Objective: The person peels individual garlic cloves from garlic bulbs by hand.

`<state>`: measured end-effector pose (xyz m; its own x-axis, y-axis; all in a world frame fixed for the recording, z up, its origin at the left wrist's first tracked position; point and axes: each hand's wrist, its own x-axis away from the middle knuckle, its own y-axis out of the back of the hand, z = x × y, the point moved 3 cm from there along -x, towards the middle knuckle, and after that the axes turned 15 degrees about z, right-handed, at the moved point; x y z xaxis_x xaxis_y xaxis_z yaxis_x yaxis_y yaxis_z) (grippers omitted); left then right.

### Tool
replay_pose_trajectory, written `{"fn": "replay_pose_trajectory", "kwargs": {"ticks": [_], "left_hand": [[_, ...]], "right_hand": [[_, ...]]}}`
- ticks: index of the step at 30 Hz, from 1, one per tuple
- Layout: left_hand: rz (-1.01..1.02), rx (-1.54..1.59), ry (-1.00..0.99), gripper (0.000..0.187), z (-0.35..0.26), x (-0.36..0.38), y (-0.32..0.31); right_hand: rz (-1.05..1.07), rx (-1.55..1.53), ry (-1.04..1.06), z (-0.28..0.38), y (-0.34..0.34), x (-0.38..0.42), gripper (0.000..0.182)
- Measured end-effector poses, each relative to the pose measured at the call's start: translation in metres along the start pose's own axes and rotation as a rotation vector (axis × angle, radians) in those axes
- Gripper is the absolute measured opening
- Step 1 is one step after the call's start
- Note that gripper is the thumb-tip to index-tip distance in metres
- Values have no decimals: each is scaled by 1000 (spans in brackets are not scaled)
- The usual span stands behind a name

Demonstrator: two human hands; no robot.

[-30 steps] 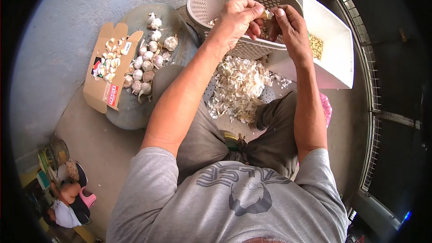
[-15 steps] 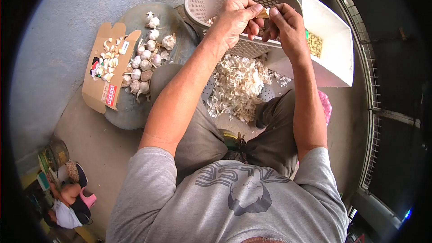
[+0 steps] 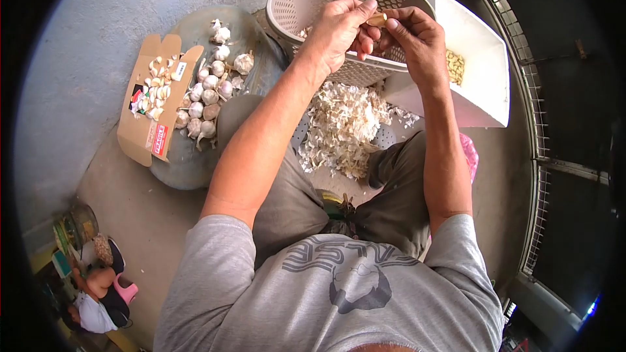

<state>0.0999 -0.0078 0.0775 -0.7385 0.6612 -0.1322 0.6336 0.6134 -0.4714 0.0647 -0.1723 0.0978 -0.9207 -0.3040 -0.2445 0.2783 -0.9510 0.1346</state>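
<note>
Between my two hands is a pale garlic clove [image 3: 377,20], held above the near rim of a beige perforated basket [image 3: 287,13]. The fingers and thumb of my left hand [image 3: 342,29] pinch it from the left. From the other side, the thumb and fingertips of my right hand [image 3: 417,36] close on the same clove. Below the basket lies a heap of papery garlic skins [image 3: 345,124], between my feet. A white box [image 3: 479,58] to the right contains peeled cloves [image 3: 454,67].
At the left, whole garlic bulbs [image 3: 210,96] rest on a grey rounded surface [image 3: 182,173]. Beside them a cardboard piece [image 3: 134,137] carries loose unpeeled cloves [image 3: 155,85]. Another person [image 3: 98,287] is at the lower left. A metal grille [image 3: 531,117] stands along the right.
My right hand's fingers have shifted slightly around the clove, and more of its side now shows. The left hand keeps its pinch. The whole view has moved very slightly.
</note>
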Motion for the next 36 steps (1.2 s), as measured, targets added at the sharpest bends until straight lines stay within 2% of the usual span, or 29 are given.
{"fn": "replay_pose_trajectory", "kwargs": {"ticks": [1,4,11,17,20,25,29,32,36], "left_hand": [[-4,-12,-13,26,0,-1,-2],[-12,-328,-115,27,-2,-1,-10],[-36,-167,-35,19,1,0,-4],[52,169,-36,20,7,-3,10],[29,83,-1,19,0,-1,9],[23,-158,40,19,-4,2,-3],[48,-93,50,18,-2,3,1],[61,-54,56,18,1,2,4],[37,-72,59,18,3,2,4]], "right_hand": [[-28,-14,-8,-1,0,0,14],[-58,-78,-3,0,1,0,13],[-67,-32,-19,0,1,1,9],[-100,-1,-70,0,7,3,8],[-109,-91,-33,4,7,3,11],[-45,41,-20,9,1,2,17],[10,31,-37,7,1,5,19],[10,-147,-67,4,4,5,17],[-7,109,-96,13,5,5,16]]}}
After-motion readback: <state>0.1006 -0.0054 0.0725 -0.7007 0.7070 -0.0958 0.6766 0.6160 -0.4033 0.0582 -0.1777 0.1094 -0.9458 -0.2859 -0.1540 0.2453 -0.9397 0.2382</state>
